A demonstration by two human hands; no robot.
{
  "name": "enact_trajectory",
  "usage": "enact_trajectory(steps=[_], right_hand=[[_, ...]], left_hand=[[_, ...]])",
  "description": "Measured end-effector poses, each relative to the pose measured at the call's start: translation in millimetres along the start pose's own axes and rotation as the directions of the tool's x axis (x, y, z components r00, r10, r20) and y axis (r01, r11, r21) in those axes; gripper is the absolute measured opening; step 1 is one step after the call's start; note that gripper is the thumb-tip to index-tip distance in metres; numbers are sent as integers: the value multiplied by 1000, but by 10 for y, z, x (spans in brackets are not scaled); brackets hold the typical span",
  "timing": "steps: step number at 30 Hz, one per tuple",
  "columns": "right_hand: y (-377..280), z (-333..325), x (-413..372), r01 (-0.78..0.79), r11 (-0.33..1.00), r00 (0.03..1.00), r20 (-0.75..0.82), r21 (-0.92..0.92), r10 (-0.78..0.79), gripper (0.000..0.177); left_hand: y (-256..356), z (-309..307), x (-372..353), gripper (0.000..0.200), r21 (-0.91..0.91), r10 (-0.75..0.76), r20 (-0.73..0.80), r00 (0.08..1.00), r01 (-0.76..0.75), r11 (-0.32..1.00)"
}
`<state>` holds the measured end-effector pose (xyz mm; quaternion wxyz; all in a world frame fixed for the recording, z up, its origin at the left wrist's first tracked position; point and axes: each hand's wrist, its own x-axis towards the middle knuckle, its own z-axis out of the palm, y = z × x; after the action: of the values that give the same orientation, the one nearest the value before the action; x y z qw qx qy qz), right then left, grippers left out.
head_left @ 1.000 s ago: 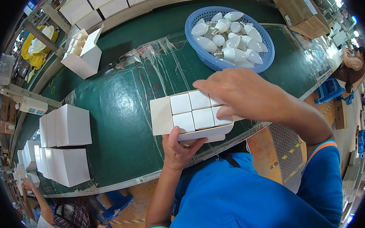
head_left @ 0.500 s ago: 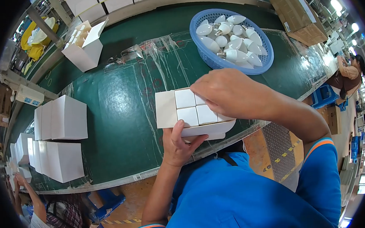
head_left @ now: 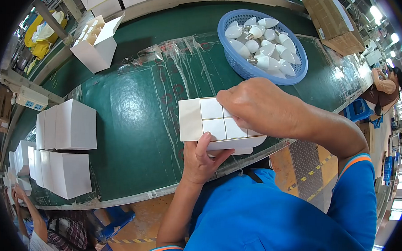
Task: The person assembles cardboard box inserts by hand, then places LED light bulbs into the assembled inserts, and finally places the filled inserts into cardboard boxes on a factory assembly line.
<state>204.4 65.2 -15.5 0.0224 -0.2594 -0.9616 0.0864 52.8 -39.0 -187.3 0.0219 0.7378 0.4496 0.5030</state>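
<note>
An open white box (head_left: 229,144) sits in front of me at the near edge of the green table, with one flap (head_left: 190,120) folded out to the left. Small white cartons (head_left: 214,130) fill the part of it that shows. My left hand (head_left: 202,161) grips the box's near side from below, thumb up at the rim. Over the right part of the box is my right hand (head_left: 253,103), its fingers curled down at the cartons. Those fingertips are hidden, so what they hold, if anything, cannot be seen.
A blue basket (head_left: 235,64) of white light bulbs (head_left: 267,49) stands beyond my right hand. White boxes (head_left: 73,125) line the table's left side, and an open partitioned box (head_left: 95,53) stands farther back. A brown carton (head_left: 334,21) is at far right. Other people sit left and right.
The whole view has shifted slightly, so table items appear a little to the right. Both hands stay at the white box in nearly the same pose.
</note>
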Motion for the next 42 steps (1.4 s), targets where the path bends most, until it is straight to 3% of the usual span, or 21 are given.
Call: enact_trajectory(steps=[5,7,11,13,14,19,21,23,27,30,35,39,41,42], right_hand=[[2,29,-4,0,1000,1000,-24,14,1,15],[-18,61,-7,28,996,999,-44,-89,-32,16],[23,133,-1,37,985,997,-57,-166,-47,14],[123,74,19,-40,997,998,-54,59,43,15],[139,68,18,-38,998,998,-56,59,41,15],[-60,24,69,103,993,943,-323,51,-81,22],[-76,100,98,107,994,950,-297,16,-97,17],[-79,141,138,-69,997,998,-6,31,70,14],[-55,161,196,10,1000,999,-50,6,-10,13],[-77,91,272,10,999,997,74,-49,-6,14],[-156,152,298,108,976,993,-21,-190,-114,11],[40,190,345,107,988,990,-83,-112,-116,13],[223,197,384,69,996,929,-367,62,-41,21],[234,152,375,100,995,821,-563,-16,-92,27]], left_hand=[[3,9,-29,100,7,-11,7,1000,11,1000],[16,26,-59,93,-50,-85,-10,996,85,995],[16,-2,-13,98,22,-10,19,1000,9,1000],[-11,11,-9,98,21,71,-11,997,-71,997],[-11,14,-6,98,23,72,-12,997,-72,997],[17,3,-10,99,46,9,16,1000,-9,999],[2,9,-15,99,32,19,12,1000,-19,999],[-16,13,0,99,20,29,1,1000,-29,999],[8,25,-26,96,-43,-23,-15,1000,22,999],[20,31,4,92,-88,-51,-41,998,47,995],[-2,42,-52,87,-95,-63,9,998,63,993],[14,47,-53,82,-96,-62,-36,997,59,994],[16,36,-9,80,-125,-29,-52,998,23,992],[29,17,12,80,-95,-47,-37,998,43,995]])
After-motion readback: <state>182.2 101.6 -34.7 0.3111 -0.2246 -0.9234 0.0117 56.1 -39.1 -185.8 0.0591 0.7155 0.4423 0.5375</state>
